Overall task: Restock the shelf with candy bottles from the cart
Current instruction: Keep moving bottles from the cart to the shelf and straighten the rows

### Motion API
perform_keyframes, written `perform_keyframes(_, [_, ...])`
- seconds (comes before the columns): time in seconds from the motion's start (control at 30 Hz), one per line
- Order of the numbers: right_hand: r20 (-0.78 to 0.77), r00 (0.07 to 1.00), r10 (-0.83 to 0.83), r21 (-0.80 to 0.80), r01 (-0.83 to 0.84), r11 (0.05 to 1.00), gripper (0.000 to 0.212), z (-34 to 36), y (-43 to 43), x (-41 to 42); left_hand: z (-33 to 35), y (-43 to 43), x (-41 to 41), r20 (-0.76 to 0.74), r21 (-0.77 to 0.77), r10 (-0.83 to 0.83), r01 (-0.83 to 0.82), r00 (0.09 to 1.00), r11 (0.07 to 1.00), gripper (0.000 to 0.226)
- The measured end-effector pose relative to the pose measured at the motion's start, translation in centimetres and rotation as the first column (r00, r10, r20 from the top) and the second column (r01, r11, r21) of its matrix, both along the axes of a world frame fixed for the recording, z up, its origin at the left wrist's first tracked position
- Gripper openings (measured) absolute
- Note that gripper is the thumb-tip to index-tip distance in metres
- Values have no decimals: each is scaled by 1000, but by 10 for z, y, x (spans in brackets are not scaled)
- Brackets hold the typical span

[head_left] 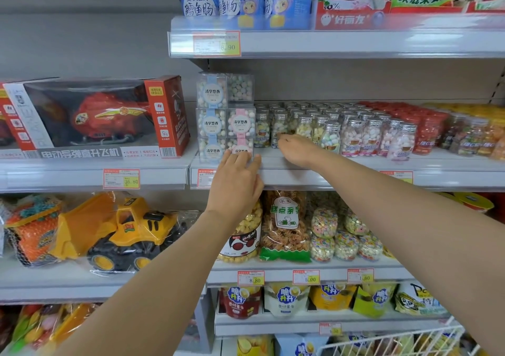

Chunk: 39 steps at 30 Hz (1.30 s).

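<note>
Fingers of the left hand (237,176) lie straight and close together, their tips pressed against the front of the lowest clear candy cube (240,148). That cube sits at the bottom of a stack of cubes (211,122) at the left end of the shelf (341,168). Just to its right, the right hand (296,150) reaches over the shelf edge with its fingers bent forward onto a candy bottle (279,127) with a silver cap, second from the left in the near row. The back of the hand hides the fingertips, so it cannot be told whether they pinch the bottle or only touch it. The bottle stands upright beside the cube stack. More candy bottles (363,134) fill the shelf to the right in rows that run from the near edge to the far wall, all upright and packed close. Red-labelled bottles (426,134) follow further right. At the lower right corner, near the person, the white wire rim of the cart (382,338) shows, with blurred packets inside it. On the left bay, level with the bottles, stands a boxed toy helicopter (95,118). A yellow toy loader (120,232) in clear wrap sits on the shelf below it. Bags of snacks (285,227) stand under the bottle shelf, between the two forearms
</note>
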State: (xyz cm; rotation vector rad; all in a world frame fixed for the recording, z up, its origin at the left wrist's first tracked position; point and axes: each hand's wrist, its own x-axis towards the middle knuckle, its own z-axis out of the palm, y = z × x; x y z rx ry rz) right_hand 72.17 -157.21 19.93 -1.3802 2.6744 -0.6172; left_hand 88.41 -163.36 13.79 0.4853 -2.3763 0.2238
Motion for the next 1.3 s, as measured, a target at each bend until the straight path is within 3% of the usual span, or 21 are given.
perform_keyframes(0.2, [-139,990,19,110,-4,994,49,-3,-2,-1,3,0,0,63,7,22,-23,998,1000,44])
perform_keyframes(0.27, [-132,991,17,81,-6,997,49,-6,-3,-2,3,0,1,68,3,23,-23,997,1000,44])
perform_keyframes(0.4, [-151,988,29,-253,-67,965,41,-13,16,2,4,3,2,109,-1,43,-44,993,999,47])
perform_keyframes(0.53, [-270,963,3,-580,-165,798,25,-18,55,9,8,10,2,153,31,78,-83,985,996,50])
perform_keyframes(0.63, [-217,967,-136,-714,-62,697,13,-22,81,1,10,14,3,167,58,87,-98,982,994,51])
perform_keyframes(0.7, [-121,967,-223,-762,54,645,16,-24,92,-7,10,15,3,168,81,84,-99,982,992,52])
perform_keyframes(0.8, [-24,972,-235,-736,142,662,23,-23,97,-16,11,17,3,167,119,77,-97,983,988,52])
perform_keyframes(0.9, [27,959,-283,-564,248,787,41,-17,87,-25,12,18,5,166,141,71,-95,984,985,51])
perform_keyframes(1.0, [65,941,-332,-436,326,839,38,-13,77,-28,12,17,6,163,140,62,-86,985,986,51])
perform_keyframes(1.3, [69,994,-85,-485,107,868,39,-5,42,-4,7,13,5,128,78,62,-72,990,994,51])
